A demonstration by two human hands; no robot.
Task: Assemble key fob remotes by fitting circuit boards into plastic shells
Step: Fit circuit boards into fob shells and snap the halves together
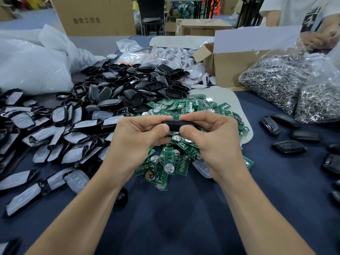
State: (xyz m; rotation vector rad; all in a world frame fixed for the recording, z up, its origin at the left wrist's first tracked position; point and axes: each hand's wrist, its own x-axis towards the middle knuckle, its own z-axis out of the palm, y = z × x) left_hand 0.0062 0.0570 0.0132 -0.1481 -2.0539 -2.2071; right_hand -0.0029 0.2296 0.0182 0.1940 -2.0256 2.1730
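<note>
Both hands hover over the table [184, 227], just above the near edge of a heap of green boards [185, 107]. The left hand [136, 138] and the right hand [213, 138] hold one black shell [175, 124] between them. Each thumb presses its near edge and the curled fingers close over its top, so only a narrow strip of black shows between the fingertips. It may be two halves pressed together, but the fingers hide too much to say.

Many of the boards carry a round silver cell. They lie partly on a white mat [233, 100] and partly on the dark blue cloth of the table. Behind them, touching the heap, is a shell pile [147, 83] of loose black housings. To the left spread the padded halves [58, 115], black pieces each with a white pad facing up.

On the right, well apart from the hands, several fobs [288, 147] with buttons lie singly on the cloth. Beyond them sit clear bags of metal rings [272, 83], with an open carton [230, 67] just beside them. A large white bag [33, 69] fills the far left. At the top right a second person [301, 11] in a white shirt has both hands at the ring bags.
</note>
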